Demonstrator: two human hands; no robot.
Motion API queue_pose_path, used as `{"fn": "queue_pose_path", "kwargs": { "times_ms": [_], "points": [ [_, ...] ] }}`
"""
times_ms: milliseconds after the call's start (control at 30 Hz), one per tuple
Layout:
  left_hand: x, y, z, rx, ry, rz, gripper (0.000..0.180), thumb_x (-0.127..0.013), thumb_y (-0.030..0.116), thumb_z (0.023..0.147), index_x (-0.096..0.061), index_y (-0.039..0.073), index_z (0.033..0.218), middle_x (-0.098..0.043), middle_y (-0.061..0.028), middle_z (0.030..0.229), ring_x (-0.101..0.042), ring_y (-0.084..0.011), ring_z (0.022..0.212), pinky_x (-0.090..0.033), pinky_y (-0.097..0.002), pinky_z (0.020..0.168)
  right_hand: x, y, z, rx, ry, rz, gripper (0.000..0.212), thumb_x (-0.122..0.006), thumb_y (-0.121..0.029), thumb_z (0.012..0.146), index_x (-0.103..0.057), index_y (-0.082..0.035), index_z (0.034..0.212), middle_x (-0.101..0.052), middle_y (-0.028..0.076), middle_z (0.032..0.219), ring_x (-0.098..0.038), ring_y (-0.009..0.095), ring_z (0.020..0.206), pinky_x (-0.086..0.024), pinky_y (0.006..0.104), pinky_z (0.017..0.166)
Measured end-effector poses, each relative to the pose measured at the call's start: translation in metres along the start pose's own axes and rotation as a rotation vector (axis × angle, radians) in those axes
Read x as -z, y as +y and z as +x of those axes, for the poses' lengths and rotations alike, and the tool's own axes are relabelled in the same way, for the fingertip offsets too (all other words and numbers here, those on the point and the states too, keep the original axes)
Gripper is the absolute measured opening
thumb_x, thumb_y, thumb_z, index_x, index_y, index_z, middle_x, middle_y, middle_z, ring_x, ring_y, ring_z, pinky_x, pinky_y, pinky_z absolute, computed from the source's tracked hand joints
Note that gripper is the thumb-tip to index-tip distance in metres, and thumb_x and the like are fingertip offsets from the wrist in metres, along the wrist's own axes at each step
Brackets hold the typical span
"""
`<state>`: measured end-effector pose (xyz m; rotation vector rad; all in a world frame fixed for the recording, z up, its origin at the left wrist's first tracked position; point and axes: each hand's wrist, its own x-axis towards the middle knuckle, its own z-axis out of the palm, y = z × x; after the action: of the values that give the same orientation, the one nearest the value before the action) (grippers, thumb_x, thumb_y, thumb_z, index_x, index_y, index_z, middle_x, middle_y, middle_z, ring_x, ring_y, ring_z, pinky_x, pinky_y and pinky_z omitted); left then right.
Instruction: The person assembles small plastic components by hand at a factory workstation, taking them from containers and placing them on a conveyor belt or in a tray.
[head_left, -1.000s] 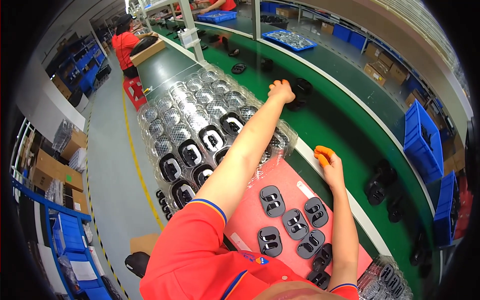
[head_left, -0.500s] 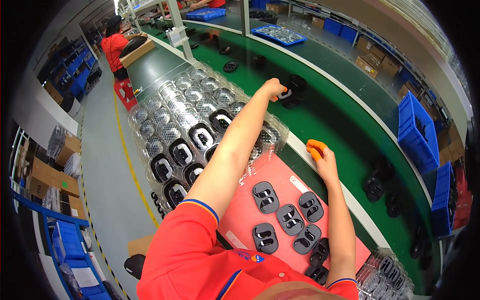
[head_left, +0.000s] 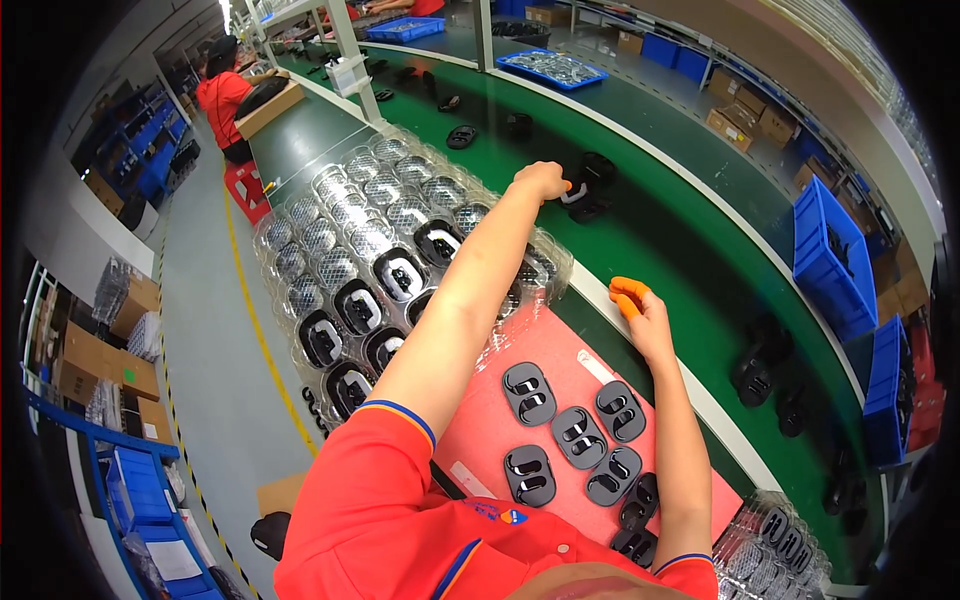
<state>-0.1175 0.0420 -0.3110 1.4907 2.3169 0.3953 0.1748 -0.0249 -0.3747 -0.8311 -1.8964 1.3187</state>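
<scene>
My left hand [head_left: 541,180] reaches over the green conveyor belt [head_left: 660,235]. Its curled fingers, one with an orange fingertip cover, end beside a black rounded part with a pale inset [head_left: 574,194]; they appear apart from it. Close by on the belt sits another black part [head_left: 598,167]. My right hand [head_left: 645,318] hovers over the belt's near edge, thumb and forefinger in orange covers, slightly apart with nothing visible between them. Below it, several dark grey oval parts with glossy black bars [head_left: 579,437] lie on a pink mat [head_left: 480,425].
Clear plastic blister trays [head_left: 345,215], some pockets filled with black parts, stand left of the mat. More trays [head_left: 765,560] lie at lower right. Blue bins [head_left: 835,260] line the far right. A co-worker in red [head_left: 222,100] sits at upper left.
The parts on the belt have shifted slightly right and toward me. My left hand has drawn back a little from the black part. My right hand stays nearly where it was.
</scene>
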Motion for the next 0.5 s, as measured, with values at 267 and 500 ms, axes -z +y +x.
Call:
{"fn": "queue_pose_path", "kwargs": {
  "times_ms": [267,500],
  "points": [
    [0.0041,0.0023,-0.0041,0.038,0.011,-0.049,0.037,-0.063,0.038,0.081,-0.065,0.008,0.104,-0.067,-0.0095,0.098,-0.066,-0.0228,0.072,-0.052,-0.035,0.07,0.0002,0.0026,0.001,0.019,0.0,-0.027,0.024,-0.056,-0.002,0.087,-0.061,0.003,0.11,-0.066,0.011,0.103,-0.062,0.017,0.096,-0.046,0.0266,0.087],
    [0.0007,-0.0006,-0.0023,0.025,-0.006,-0.044,0.037,-0.062,0.038,0.082,-0.064,0.009,0.105,-0.067,-0.0097,0.098,-0.066,-0.0224,0.071,-0.051,-0.035,0.071,0.0003,-0.0006,-0.0003,0.003,-0.037,-0.058,0.028,-0.049,0.0,0.088,-0.058,0.003,0.114,-0.064,0.011,0.108,-0.06,0.017,0.101,-0.044,0.026,0.089]
  ]
}}
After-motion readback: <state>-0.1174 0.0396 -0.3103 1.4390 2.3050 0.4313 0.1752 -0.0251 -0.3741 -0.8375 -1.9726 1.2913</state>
